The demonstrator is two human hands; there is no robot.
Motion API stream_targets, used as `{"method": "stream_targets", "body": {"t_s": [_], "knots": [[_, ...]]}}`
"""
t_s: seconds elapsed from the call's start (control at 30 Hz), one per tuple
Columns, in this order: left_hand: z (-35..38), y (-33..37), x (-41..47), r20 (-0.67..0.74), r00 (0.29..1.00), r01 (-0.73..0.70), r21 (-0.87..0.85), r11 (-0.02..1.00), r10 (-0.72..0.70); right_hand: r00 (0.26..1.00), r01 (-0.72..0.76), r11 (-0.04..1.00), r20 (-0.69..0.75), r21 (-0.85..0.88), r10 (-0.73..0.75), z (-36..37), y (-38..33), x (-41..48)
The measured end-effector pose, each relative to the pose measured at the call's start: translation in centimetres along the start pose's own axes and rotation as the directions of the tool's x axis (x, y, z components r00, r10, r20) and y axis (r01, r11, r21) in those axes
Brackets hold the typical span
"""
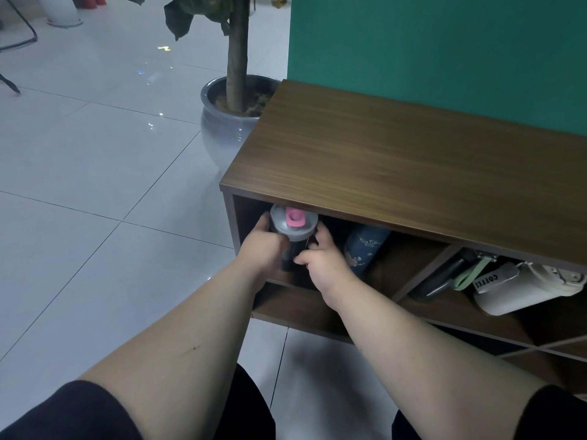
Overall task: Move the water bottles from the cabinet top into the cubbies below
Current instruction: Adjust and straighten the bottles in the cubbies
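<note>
A dark bottle with a grey lid and pink spout (293,222) stands upright in the leftmost cubby of the wooden cabinet (413,160). My left hand (263,246) wraps its left side and my right hand (320,258) holds its right side. Just to its right in the same cubby a blue patterned bottle (365,246) leans. The cubby to the right holds a black bottle (441,276), a green-strapped bottle (470,271) and a white bottle marked COFFEE (521,290), all lying tilted. No bottle stands on the part of the cabinet top that I see.
A potted tree in a grey ceramic pot (222,122) stands on the tiled floor just left of the cabinet. A green wall (444,42) rises behind the cabinet. A lower row of cubbies (317,312) runs beneath. My knees are at the bottom edge.
</note>
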State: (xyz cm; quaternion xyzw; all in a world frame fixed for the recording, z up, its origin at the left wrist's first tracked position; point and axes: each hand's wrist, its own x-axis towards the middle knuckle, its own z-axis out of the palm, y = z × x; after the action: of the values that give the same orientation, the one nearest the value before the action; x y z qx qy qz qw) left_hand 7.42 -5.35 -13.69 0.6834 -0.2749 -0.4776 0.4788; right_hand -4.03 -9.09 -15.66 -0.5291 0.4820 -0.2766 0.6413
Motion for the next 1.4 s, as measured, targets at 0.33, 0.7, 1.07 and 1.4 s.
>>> {"method": "stream_targets", "body": {"t_s": [0.33,0.7,1.07,1.4], "knots": [[-0.1,-0.3,0.5,-0.017,1.000,-0.023,-0.008,1.000,0.023,0.998,-0.057,0.998,0.022,-0.025,0.058,-0.2,0.3,-0.1],[0.2,-0.4,0.5,-0.012,0.999,-0.038,-0.045,0.998,0.038,0.995,-0.091,0.996,0.029,-0.015,0.091,0.3,-0.3,-0.7],[0.2,-0.1,0.5,-0.085,0.996,0.021,0.121,0.992,-0.011,0.992,-0.120,0.985,0.025,-0.120,0.124,-0.1,0.0,-1.8],[0.5,-0.5,-2.5,0.219,0.956,-0.006,0.678,0.735,-0.194,0.898,-0.402,0.822,0.001,-0.403,0.440,-4.0,4.5,-4.6]]}}
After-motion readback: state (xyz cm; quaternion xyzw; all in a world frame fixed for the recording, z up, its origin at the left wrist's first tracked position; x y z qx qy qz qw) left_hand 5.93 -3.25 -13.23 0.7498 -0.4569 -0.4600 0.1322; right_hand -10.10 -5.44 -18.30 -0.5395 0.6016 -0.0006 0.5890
